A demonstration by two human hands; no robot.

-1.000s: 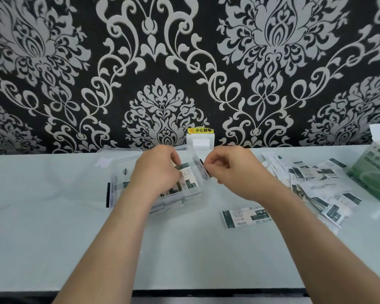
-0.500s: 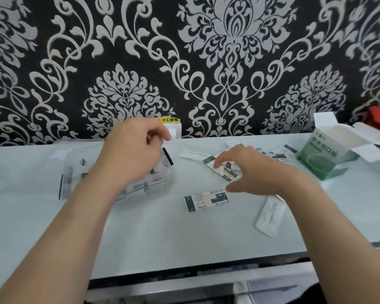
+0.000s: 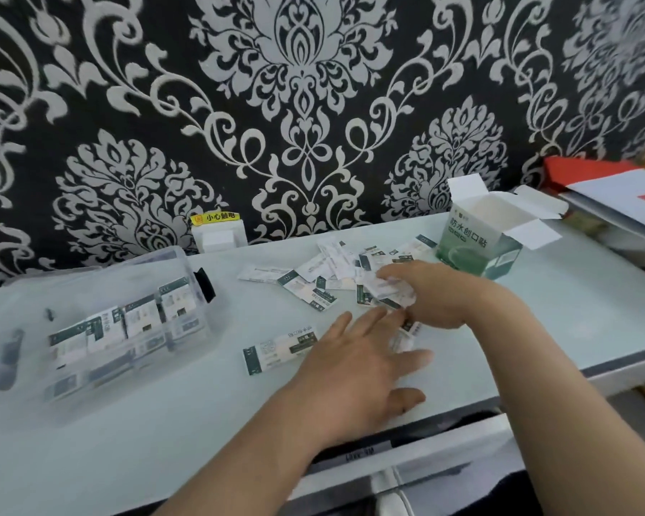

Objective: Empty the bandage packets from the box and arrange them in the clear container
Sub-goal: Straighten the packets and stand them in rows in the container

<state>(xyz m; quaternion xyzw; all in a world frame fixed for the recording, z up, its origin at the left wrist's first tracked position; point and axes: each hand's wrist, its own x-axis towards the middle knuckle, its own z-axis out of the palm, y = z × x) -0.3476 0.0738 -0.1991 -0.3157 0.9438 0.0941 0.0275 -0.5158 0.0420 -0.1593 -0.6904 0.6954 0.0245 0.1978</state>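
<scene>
left hand (image 3: 362, 366): fingers straight and spread, nothing in it, low over the surface (image 3: 164, 441). Can't tell if the palm actually touches down.
right hand (image 3: 440, 296): fingers curled round a small bunch of packets (image 3: 386, 288) at the near edge of the pile. The knuckles hide how many.
clear container (image 3: 209, 329): off to the left on the surface, well apart from both hands. The walls are pretty smeary, and there's a black latch on the right end.
packed row (image 3: 135, 322): bandage packets standing upright side by side inside the container. There's more under them, but it's too blurry to count.
loose pile (image 3: 332, 273): overlapping packets lying between the container and the box, some printed side up, some showing white backs.
single packet (image 3: 276, 350): flat on its own, just left of the left hand, with its right end tucked under the fingers.
hidden packet (image 3: 406, 335): peeks out between the two hands, mostly covered.
box (image 3: 477, 240): green and white, flaps open, at the back just behind the right hand. Can't see if anything's inside.
wall outlet (image 3: 218, 238): white, with a yellow sticker (image 3: 215, 217) above it.
red and white thing (image 3: 611, 188): cut off by the right edge, no idea what it is.
</scene>
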